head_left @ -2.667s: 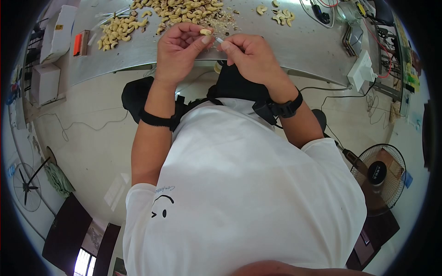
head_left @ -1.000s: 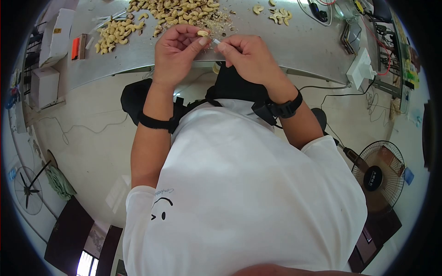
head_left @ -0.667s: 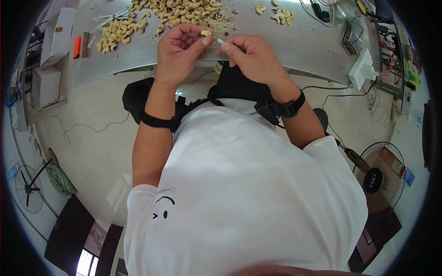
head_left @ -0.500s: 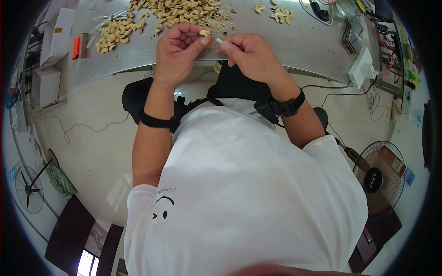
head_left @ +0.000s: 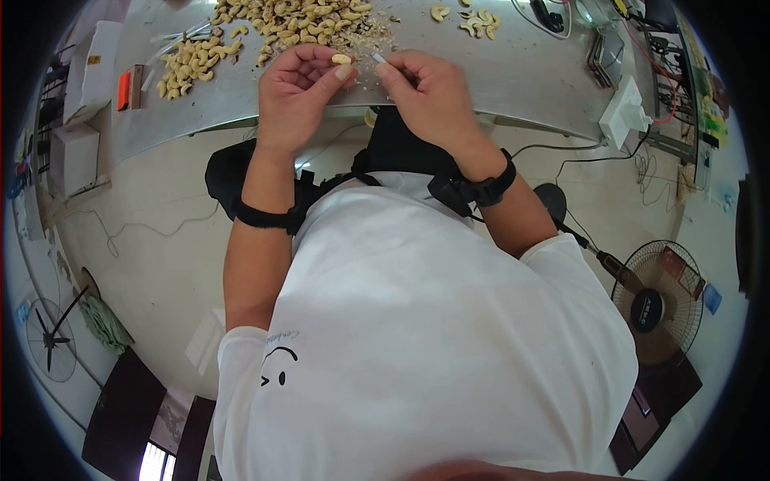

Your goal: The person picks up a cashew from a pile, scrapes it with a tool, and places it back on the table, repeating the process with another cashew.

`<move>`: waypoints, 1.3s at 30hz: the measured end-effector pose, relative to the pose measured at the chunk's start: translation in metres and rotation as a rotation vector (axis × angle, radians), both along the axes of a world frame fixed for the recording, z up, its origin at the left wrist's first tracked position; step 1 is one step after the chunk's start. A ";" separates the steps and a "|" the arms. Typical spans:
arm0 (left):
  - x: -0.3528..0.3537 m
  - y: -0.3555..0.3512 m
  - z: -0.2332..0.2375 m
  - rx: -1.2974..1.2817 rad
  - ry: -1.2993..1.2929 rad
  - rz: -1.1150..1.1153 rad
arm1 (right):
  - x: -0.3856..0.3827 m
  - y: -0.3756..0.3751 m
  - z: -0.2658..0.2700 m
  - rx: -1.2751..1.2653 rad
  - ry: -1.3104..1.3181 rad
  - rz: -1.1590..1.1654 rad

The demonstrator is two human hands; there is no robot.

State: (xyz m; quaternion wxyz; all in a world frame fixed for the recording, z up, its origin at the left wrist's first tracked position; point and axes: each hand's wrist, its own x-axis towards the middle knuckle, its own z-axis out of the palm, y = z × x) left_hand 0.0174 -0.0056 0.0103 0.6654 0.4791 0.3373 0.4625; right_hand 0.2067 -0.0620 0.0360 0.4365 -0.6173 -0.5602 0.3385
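My left hand [head_left: 301, 92] pinches a pale cashew kernel [head_left: 342, 59] between thumb and fingers, above the near edge of the metal table. Just to its right, my right hand [head_left: 429, 92] is closed on a small tool with a whitish tip [head_left: 378, 58], its handle hidden in the fingers. That tip stays apart from the kernel. Beyond the hands lies a large heap of cashews [head_left: 297, 20] with brownish skin on many of them. Skin crumbs [head_left: 365, 36] are scattered at the heap's right side. A second pile of cashews [head_left: 192, 64] sits to the left.
A few kernels [head_left: 481, 24] lie apart on the metal table [head_left: 529, 88]. Clear-handled sticks [head_left: 188, 34] and an orange-and-brown block [head_left: 128, 88] are at the left. A white power strip [head_left: 626, 112] with cables stands at the right edge. A fan [head_left: 658, 301] is on the right.
The tool tip in my right hand has moved up and slightly away from the cashew kernel. My left hand keeps its pinch. The whole view has shifted a little.
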 end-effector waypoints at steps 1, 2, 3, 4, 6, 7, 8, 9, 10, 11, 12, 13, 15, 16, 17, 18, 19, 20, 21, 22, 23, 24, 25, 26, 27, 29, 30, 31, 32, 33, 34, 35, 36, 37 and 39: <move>0.001 0.000 0.000 -0.004 -0.012 0.009 | 0.002 0.000 -0.001 -0.018 0.025 0.011; 0.001 -0.001 0.000 -0.011 -0.023 0.019 | 0.003 -0.001 -0.002 -0.038 0.051 0.021; -0.001 0.000 -0.002 0.003 -0.013 0.002 | 0.004 -0.001 -0.001 -0.042 0.036 0.027; -0.002 0.002 -0.004 0.018 -0.004 -0.016 | 0.004 -0.001 -0.001 -0.044 0.021 0.031; -0.002 0.003 -0.005 0.041 0.019 -0.032 | 0.005 -0.001 0.000 -0.057 0.011 0.055; -0.002 0.002 -0.004 0.047 0.034 -0.031 | 0.005 -0.001 -0.001 -0.069 0.019 0.073; -0.002 0.002 -0.004 0.053 0.049 -0.029 | 0.005 -0.002 -0.002 -0.081 0.026 0.091; -0.001 0.003 -0.004 0.060 0.049 -0.021 | 0.005 -0.002 0.000 -0.093 0.019 0.095; -0.001 0.002 -0.005 0.066 0.048 -0.013 | 0.005 -0.002 0.003 -0.107 0.012 0.099; 0.000 0.002 -0.005 0.071 0.048 -0.005 | 0.005 -0.002 0.005 -0.122 0.005 0.103; 0.000 0.001 -0.005 0.084 0.062 0.012 | 0.006 -0.001 0.003 -0.129 0.062 0.095; 0.000 -0.001 -0.006 0.096 0.077 0.032 | 0.007 -0.001 0.000 -0.136 0.120 0.090; 0.000 -0.003 -0.003 0.117 0.095 0.070 | 0.007 0.001 -0.001 -0.163 0.195 0.095; 0.002 -0.004 0.000 0.122 0.095 0.085 | 0.009 0.002 0.001 -0.186 0.209 0.101; 0.004 -0.005 0.002 0.125 0.093 0.099 | 0.010 0.002 0.002 -0.211 0.222 0.106; 0.004 -0.005 0.000 0.143 0.107 0.105 | 0.011 0.001 0.002 -0.214 0.241 0.111; 0.003 -0.004 -0.003 0.163 0.120 0.111 | 0.012 0.002 0.002 -0.215 0.260 0.116; 0.003 -0.003 -0.004 0.182 0.135 0.116 | 0.013 0.002 0.002 -0.216 0.281 0.120; 0.003 -0.003 -0.004 0.198 0.130 0.107 | 0.012 0.002 0.001 -0.208 0.280 0.121; 0.005 -0.004 -0.002 0.215 0.125 0.098 | 0.011 0.002 0.000 -0.199 0.281 0.122; 0.005 -0.004 -0.001 0.232 0.120 0.089 | 0.010 0.002 0.000 -0.190 0.282 0.122; 0.005 -0.005 0.000 0.236 0.136 0.078 | 0.009 0.002 0.001 -0.193 0.280 0.122; 0.006 -0.006 0.001 0.240 0.151 0.066 | 0.008 0.002 0.003 -0.195 0.278 0.122; 0.007 -0.007 0.003 0.245 0.163 0.053 | 0.007 0.001 0.005 -0.196 0.274 0.121; 0.009 -0.008 0.006 0.246 0.163 0.052 | 0.007 0.002 0.002 -0.178 0.294 0.124; 0.011 -0.011 0.014 0.243 0.163 0.049 | 0.006 0.003 -0.008 -0.146 0.336 0.131; 0.011 -0.010 0.014 0.253 0.147 0.040 | 0.007 0.003 -0.003 -0.180 0.331 0.131; 0.010 -0.009 0.015 0.265 0.132 0.032 | 0.007 0.003 0.005 -0.213 0.325 0.132; 0.009 -0.009 0.015 0.275 0.117 0.024 | 0.007 0.002 0.010 -0.248 0.321 0.133; 0.009 -0.010 0.017 0.263 0.123 0.019 | 0.007 0.001 0.011 -0.251 0.341 0.134; 0.009 -0.011 0.018 0.251 0.127 0.015 | 0.006 0.001 0.012 -0.253 0.360 0.135; 0.009 -0.012 0.020 0.240 0.132 0.011 | 0.006 0.001 0.013 -0.255 0.379 0.136; 0.008 -0.013 0.021 0.229 0.105 -0.010 | 0.007 0.001 0.014 -0.271 0.387 0.148; 0.007 -0.014 0.023 0.219 0.078 -0.029 | 0.008 0.001 0.014 -0.286 0.396 0.160; 0.006 -0.013 0.023 0.233 0.048 -0.053 | 0.009 0.002 0.015 -0.309 0.428 0.176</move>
